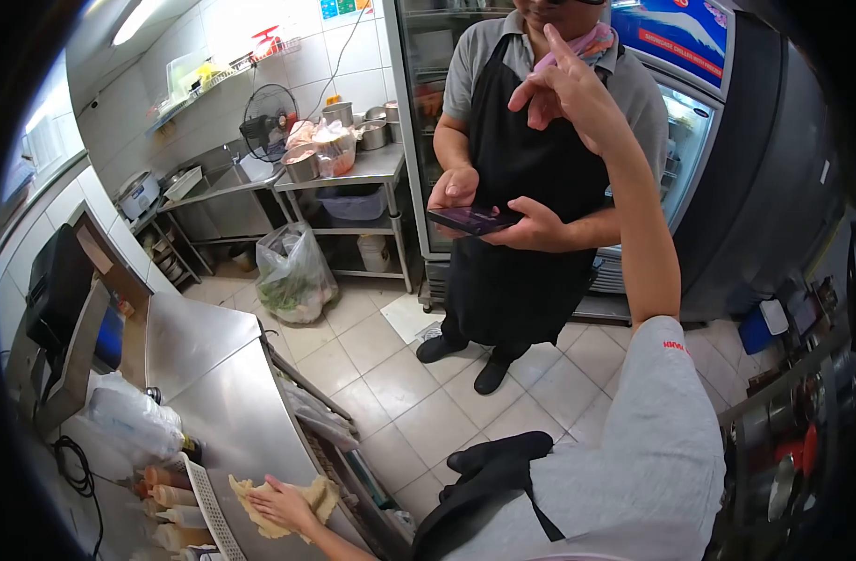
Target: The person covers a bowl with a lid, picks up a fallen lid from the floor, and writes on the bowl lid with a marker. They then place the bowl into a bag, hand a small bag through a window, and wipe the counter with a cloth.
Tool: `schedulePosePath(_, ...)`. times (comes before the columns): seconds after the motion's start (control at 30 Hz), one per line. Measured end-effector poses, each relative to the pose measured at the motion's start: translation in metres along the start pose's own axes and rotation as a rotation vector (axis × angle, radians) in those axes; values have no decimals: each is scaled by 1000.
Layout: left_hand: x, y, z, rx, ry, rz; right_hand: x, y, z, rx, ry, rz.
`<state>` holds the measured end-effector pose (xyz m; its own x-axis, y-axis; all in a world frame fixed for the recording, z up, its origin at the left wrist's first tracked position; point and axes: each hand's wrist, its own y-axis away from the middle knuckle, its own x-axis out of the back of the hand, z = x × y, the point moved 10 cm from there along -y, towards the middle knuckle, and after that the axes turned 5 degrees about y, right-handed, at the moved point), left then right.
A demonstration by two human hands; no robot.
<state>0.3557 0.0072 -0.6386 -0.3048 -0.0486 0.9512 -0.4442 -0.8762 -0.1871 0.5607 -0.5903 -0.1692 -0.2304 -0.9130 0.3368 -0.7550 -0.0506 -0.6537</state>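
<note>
My left hand (pixel 283 508) lies flat, fingers stretched, on a crumpled yellowish cloth (pixel 323 501). The cloth rests on the stainless steel counter (pixel 208 374) at lower left, beside a white plastic basket (pixel 210 510) of sauce bottles (pixel 178 516). Raised in front of the other person's upper body, my right hand (pixel 573 98) has its index finger extended and the other fingers loosely bent, with nothing in it. Facing me, a person in a black apron (pixel 531 140) holds a dark smartphone (pixel 475 220) in both hands.
A clear plastic bag of greens (pixel 297 280) sits on the tiled floor. Behind it, a steel table (pixel 381 166) bears pots and bagged food, near a fan (pixel 269 122). A glass-door chiller (pixel 685 140) stands behind the person. Shelves with pans (pixel 783 486) line the right side.
</note>
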Motion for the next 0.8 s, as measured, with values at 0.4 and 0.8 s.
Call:
schedulePosePath(0.4, 6, 0, -2, -13, 178, 12, -81, 34, -11, -28, -64, -418)
schedulePosePath(0.8, 6, 4, -5, -106, 247, 57, -350, 276, -12, 1, -503, -1707)
